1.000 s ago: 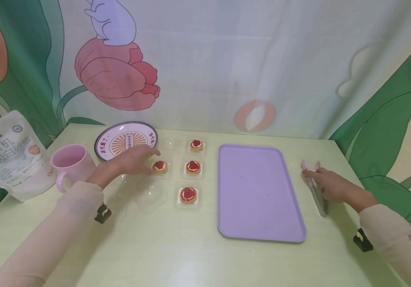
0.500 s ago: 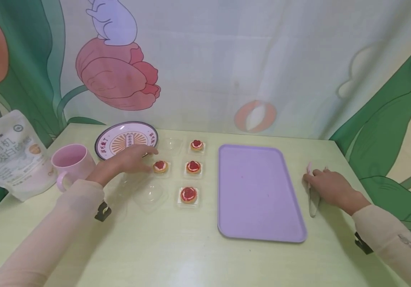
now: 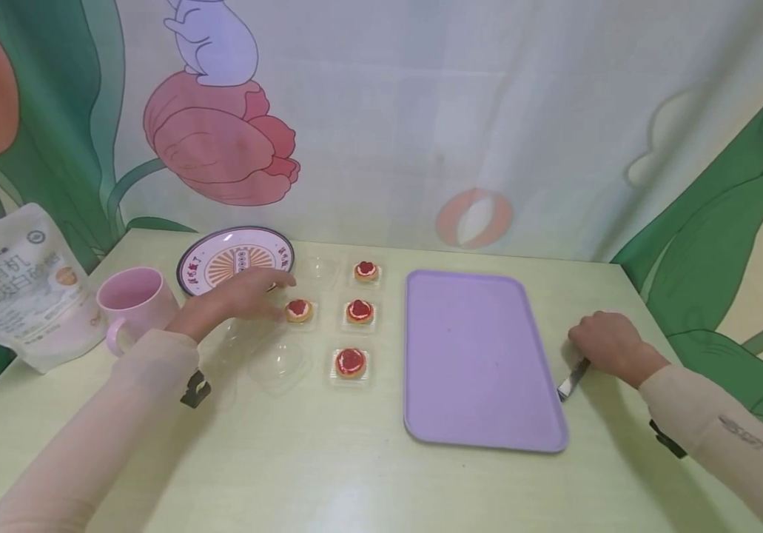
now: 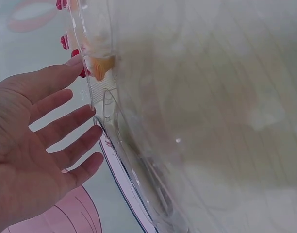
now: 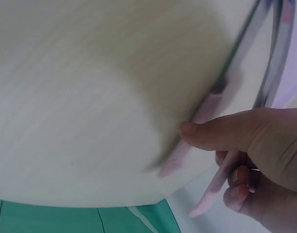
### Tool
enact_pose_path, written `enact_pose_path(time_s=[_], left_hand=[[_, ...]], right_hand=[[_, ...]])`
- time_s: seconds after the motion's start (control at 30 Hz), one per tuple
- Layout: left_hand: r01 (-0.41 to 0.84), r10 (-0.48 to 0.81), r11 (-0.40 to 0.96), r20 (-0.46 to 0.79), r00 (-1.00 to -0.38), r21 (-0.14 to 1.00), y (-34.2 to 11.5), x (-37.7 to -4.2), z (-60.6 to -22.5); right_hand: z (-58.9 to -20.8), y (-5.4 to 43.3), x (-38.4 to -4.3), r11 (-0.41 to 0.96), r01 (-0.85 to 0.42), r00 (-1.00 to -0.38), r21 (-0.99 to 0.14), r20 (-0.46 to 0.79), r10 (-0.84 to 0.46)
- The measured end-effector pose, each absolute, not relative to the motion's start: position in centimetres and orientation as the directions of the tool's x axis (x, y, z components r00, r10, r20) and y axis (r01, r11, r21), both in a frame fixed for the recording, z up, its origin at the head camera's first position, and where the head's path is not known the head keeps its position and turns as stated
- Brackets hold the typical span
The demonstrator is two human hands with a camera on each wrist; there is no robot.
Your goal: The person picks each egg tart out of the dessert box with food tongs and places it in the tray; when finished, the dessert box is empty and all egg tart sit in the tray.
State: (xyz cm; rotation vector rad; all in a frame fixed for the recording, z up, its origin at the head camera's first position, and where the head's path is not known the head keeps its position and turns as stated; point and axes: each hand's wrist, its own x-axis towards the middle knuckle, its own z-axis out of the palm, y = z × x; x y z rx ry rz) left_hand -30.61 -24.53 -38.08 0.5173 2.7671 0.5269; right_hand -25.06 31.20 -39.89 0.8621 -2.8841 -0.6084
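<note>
My left hand (image 3: 251,294) is beside a small red-topped tart (image 3: 298,310) in a clear plastic box at the table's left middle. In the left wrist view, the fingers are spread and fairly straight near the box's edge, the thumb close to the tart (image 4: 101,68); whether they touch the box I cannot tell. To the right of the purple tray (image 3: 477,426), my right hand (image 3: 606,342) grips metal tongs (image 3: 573,379) low over the table. The right wrist view shows their pink ends (image 5: 173,162) beside the thumb and fingers; the hand hides part of them in the head view.
Three more tarts in clear boxes, one of them the middle tart (image 3: 359,312), line up left of the tray. Clear lids (image 3: 279,360) lie beside the left forearm. A patterned plate (image 3: 237,255), pink mug (image 3: 135,300) and white pouch (image 3: 28,289) stand at left. A curtain (image 3: 381,148) hangs behind.
My right hand has shifted slightly and turned with the tongs; their metal end has swung left toward the tray's edge. The left hand has stayed almost still beside the tart.
</note>
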Motion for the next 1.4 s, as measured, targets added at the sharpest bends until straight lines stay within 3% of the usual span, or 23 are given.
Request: enact_pose_path(time_s=[0.27,0.4,0.53,0.63,0.77,0.87,1.0,1.1,1.4], left_hand=[[0.298,0.397,0.868,-0.194,-0.897,0.397,-24.7,-30.5,-37.8],[0.304,0.405,0.86,-0.186,-0.895,0.41,-24.9,-30.5,-37.8],[0.327,0.424,0.848,-0.165,-0.89,0.417,-24.9,-30.6,-38.0],[0.352,0.443,0.836,-0.139,-0.886,0.421,-24.8,-30.6,-38.2],[0.362,0.451,0.832,-0.133,-0.883,0.42,-24.7,-30.5,-38.2],[0.357,0.45,0.835,-0.144,-0.881,0.419,-24.6,-30.6,-38.3],[0.362,0.457,0.831,-0.146,-0.877,0.423,-24.5,-30.6,-38.2],[0.374,0.465,0.826,-0.136,-0.875,0.422,-24.3,-30.6,-38.1],[0.357,0.442,0.844,-0.144,-0.885,0.4,-24.2,-30.3,-38.0]], right_hand=[[-37.5,32.6,-24.8,0.839,-0.445,-0.896,0.313,-0.152,-0.418],[-35.7,33.6,-25.4,0.892,-0.414,-0.906,0.183,-0.173,-0.385],[-34.0,34.5,-26.6,0.95,-0.282,-0.92,-0.136,-0.244,-0.308],[-33.2,34.5,-27.2,0.89,-0.106,-0.927,-0.443,-0.281,-0.25],[-32.9,33.5,-27.2,0.609,0.053,-0.942,-0.791,-0.242,-0.233],[-32.9,32.1,-27.3,0.306,0.139,-0.946,-0.942,-0.218,-0.241],[-33.1,29.5,-27.9,-0.074,0.227,-0.928,-0.971,-0.192,-0.318],[-33.3,27.4,-28.6,-0.24,0.264,-0.905,-0.934,-0.154,-0.396],[-35.4,21.2,-30.9,-0.443,0.301,-0.912,-0.844,-0.119,-0.392]])
